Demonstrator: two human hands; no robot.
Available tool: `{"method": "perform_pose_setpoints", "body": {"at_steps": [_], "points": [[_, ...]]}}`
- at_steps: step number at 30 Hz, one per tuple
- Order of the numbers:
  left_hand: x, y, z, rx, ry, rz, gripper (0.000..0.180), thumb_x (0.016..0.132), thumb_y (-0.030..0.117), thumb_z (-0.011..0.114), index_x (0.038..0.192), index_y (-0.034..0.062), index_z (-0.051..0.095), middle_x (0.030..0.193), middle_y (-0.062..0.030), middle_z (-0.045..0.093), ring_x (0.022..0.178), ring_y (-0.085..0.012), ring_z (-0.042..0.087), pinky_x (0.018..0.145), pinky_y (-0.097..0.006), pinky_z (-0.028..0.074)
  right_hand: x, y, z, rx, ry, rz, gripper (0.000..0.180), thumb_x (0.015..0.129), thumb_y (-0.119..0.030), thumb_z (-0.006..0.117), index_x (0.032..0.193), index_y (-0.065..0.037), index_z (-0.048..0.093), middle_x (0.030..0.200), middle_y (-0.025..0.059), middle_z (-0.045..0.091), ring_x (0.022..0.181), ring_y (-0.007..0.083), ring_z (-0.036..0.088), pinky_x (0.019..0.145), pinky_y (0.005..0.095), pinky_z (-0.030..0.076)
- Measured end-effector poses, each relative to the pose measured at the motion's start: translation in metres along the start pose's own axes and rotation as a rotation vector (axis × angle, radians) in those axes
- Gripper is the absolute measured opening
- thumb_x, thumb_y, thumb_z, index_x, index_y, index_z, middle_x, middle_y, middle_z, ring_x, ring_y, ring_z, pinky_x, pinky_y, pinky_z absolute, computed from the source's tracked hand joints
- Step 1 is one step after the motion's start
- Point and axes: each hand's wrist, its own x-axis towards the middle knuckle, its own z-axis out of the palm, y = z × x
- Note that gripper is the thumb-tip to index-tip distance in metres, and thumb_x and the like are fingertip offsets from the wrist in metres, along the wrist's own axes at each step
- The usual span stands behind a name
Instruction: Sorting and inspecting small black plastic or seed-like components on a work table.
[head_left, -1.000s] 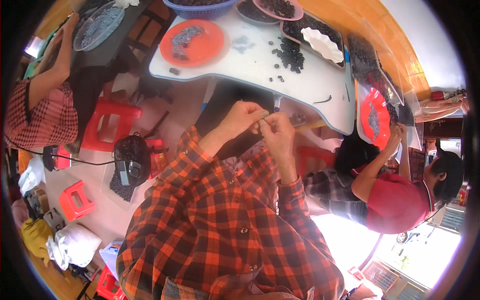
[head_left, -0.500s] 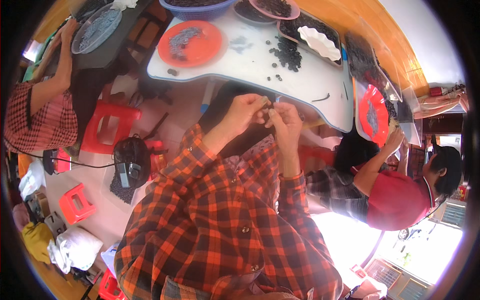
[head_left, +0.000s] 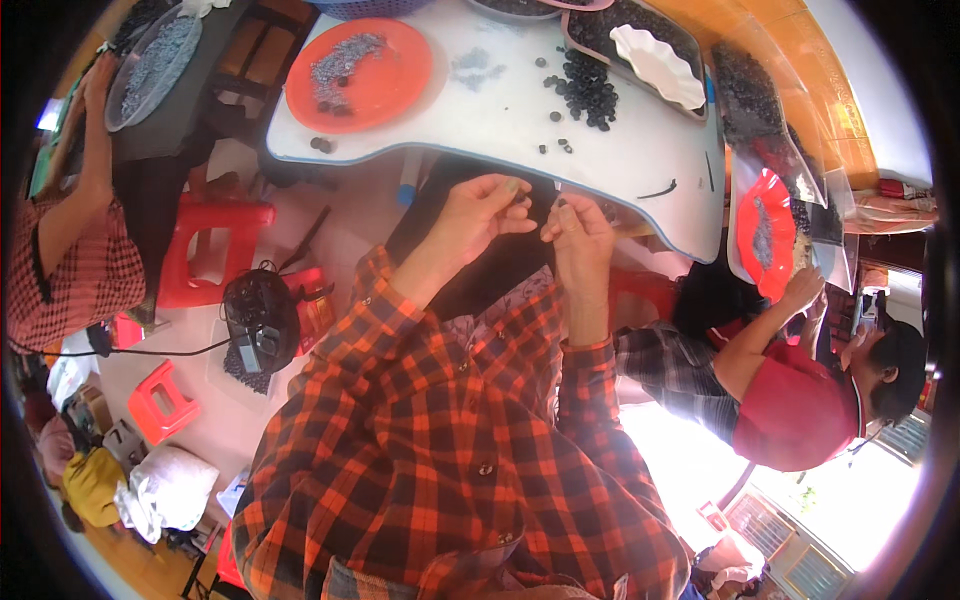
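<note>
Fingers (head_left: 515, 205) of the left hand (head_left: 480, 215) are pinched narrowly together around something small and dark, too tiny to identify, and the right hand (head_left: 578, 228) meets them with its own fingertips pinched close, the two hands nearly touching just below the near edge of the table. From there, largest first: the person's orange and black plaid shirt (head_left: 440, 450) fills the lower middle of the view, both sleeves reaching upward. The white table (head_left: 640, 150) spans the top. On it sits a round orange plate (head_left: 385, 85) holding small grey pieces, then a loose heap of small dark round pieces (head_left: 585, 90) further right, with a white scalloped dish (head_left: 658, 65) beyond it. A red plastic stool (head_left: 215, 255) stands on the floor to the left. A person in a red top (head_left: 795, 410) sits at right, reaching toward a red dish (head_left: 765, 230).
</note>
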Motion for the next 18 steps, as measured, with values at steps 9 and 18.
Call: {"method": "perform_pose_setpoints", "body": {"at_steps": [9,18], "points": [[0.016,0.013,0.015,0.158,0.075,0.067,0.019,0.094,0.005,0.058,0.110,-0.0049,0.062,0.091,-0.0089,0.065,0.079,-0.0149,0.067,0.078,-0.031,0.061,0.024,0.000,0.000,-0.016,-0.001,0.006,0.017,0.094,-0.007,0.060,0.107,0.003,0.058,0.084,0.0071,0.060,0.069,0.0110,0.056,0.061,0.0253,0.049],[0.069,0.027,0.024,1.286,0.199,0.727,0.013,0.085,0.004,0.067,0.098,0.0016,0.067,0.080,-0.0063,0.062,0.068,-0.0145,0.061,0.057,-0.027,0.047,0.043,0.000,0.004,-0.029,0.015,-0.011,0.018,0.094,-0.006,0.059,0.109,0.003,0.058,0.079,0.0061,0.059,0.067,0.0114,0.055,0.061,0.0252,0.048]]}}
